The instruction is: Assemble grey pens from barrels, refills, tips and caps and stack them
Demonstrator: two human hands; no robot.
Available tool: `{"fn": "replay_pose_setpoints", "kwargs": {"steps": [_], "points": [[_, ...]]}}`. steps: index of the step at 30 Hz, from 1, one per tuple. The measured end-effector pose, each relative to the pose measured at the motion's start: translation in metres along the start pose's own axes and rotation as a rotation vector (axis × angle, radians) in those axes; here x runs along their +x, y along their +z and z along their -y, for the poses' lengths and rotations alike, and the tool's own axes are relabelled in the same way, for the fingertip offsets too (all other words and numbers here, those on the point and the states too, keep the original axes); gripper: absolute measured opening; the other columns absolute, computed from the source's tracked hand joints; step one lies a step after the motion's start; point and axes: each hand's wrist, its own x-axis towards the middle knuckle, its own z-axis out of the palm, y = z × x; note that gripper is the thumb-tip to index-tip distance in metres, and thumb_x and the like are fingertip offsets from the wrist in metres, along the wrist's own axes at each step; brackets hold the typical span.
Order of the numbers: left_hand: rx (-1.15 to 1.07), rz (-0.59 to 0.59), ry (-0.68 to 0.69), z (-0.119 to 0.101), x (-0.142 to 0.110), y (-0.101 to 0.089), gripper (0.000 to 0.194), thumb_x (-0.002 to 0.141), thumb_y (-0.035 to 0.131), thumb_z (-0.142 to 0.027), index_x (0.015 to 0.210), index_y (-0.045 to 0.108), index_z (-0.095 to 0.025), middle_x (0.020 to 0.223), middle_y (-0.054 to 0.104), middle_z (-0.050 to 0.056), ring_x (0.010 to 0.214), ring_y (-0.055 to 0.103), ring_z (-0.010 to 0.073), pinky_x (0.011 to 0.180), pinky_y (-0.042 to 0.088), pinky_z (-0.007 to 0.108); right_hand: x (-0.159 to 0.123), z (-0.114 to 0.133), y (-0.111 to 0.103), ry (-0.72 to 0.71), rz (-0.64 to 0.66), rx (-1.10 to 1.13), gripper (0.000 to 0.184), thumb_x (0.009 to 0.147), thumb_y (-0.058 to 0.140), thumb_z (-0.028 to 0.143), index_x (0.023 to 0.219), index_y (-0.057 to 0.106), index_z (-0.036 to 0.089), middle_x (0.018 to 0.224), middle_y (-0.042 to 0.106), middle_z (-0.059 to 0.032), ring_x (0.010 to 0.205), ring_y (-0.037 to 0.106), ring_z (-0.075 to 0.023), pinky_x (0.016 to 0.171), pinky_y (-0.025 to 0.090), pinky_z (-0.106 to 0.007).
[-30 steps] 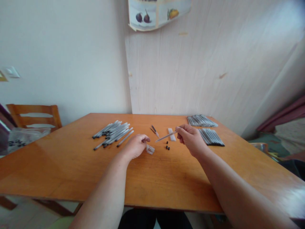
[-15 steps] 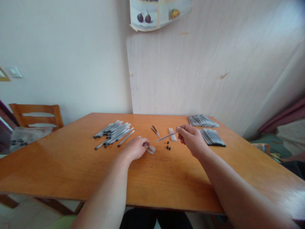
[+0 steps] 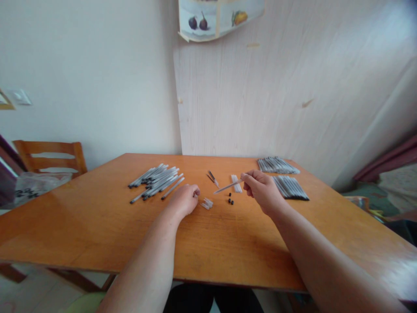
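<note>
My right hand (image 3: 259,187) pinches a slim, pale pen (image 3: 228,187) by its rear end, and the pen's bare tip slants down to the left above the table. My left hand (image 3: 188,199) is closed, thumb against fingers, low over the table; whatever is in its fingertips is too small to make out. Just right of it lie several clear pen caps (image 3: 207,203) in a small cluster. Several small black plugs (image 3: 230,201) sit between the hands. Behind the pen is a row of white tubes (image 3: 236,183).
To the left spreads a loose pile of capped pens (image 3: 158,180). On the right lie a row of pens (image 3: 291,188) and a packed bundle of pens (image 3: 278,165). Dark-tipped thin pieces (image 3: 212,177) rest at the middle. A wooden chair (image 3: 50,156) stands beyond the table's (image 3: 208,256) left edge.
My left hand has drawn back a little to the left, away from the clear caps, which are now in fuller view. My right hand and the pen have hardly moved.
</note>
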Motion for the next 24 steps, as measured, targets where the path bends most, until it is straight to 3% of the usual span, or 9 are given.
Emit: {"fn": "replay_pose_setpoints", "kwargs": {"steps": [5, 8, 14, 24], "points": [[-0.097, -0.073, -0.066, -0.002, 0.002, 0.000, 0.012, 0.072, 0.062, -0.010, 0.077, 0.060, -0.021, 0.077, 0.064, 0.004, 0.075, 0.057, 0.0189, 0.072, 0.040, 0.029, 0.000, 0.000, 0.001, 0.004, 0.006, 0.024, 0.026, 0.081, 0.061, 0.043, 0.072, 0.057, 0.019, 0.057, 0.056, 0.0018, 0.046, 0.045, -0.0086, 0.045, 0.031, -0.024], [-0.295, -0.118, -0.072, -0.008, 0.004, 0.001, 0.003, 0.078, 0.061, -0.018, 0.081, 0.060, -0.021, 0.084, 0.065, 0.005, 0.082, 0.059, 0.0193, 0.077, 0.043, 0.030, 0.000, 0.000, 0.001, 0.000, 0.004, 0.068, 0.025, 0.080, 0.062, 0.041, 0.073, 0.057, 0.018, 0.060, 0.059, 0.0002, 0.047, 0.047, -0.0090, 0.046, 0.034, -0.024], [-0.790, -0.023, -0.152, -0.028, -0.002, -0.009, 0.019, 0.078, 0.059, -0.025, 0.094, 0.064, -0.017, 0.090, 0.066, 0.004, 0.079, 0.059, 0.0156, 0.073, 0.046, 0.028, 0.001, 0.002, 0.001, -0.019, -0.013, 0.224, 0.022, 0.079, 0.065, 0.037, 0.076, 0.057, 0.017, 0.066, 0.063, -0.0027, 0.051, 0.053, -0.0100, 0.047, 0.038, -0.023], [-0.862, 0.043, -0.099, -0.032, -0.004, -0.013, 0.021, 0.074, 0.059, -0.024, 0.093, 0.067, -0.017, 0.087, 0.065, 0.002, 0.076, 0.054, 0.0131, 0.069, 0.038, 0.025, 0.000, 0.001, 0.004, -0.062, 0.001, 0.292, 0.025, 0.080, 0.065, 0.041, 0.081, 0.057, 0.018, 0.072, 0.064, -0.0034, 0.055, 0.056, -0.0111, 0.051, 0.043, -0.026]]}}
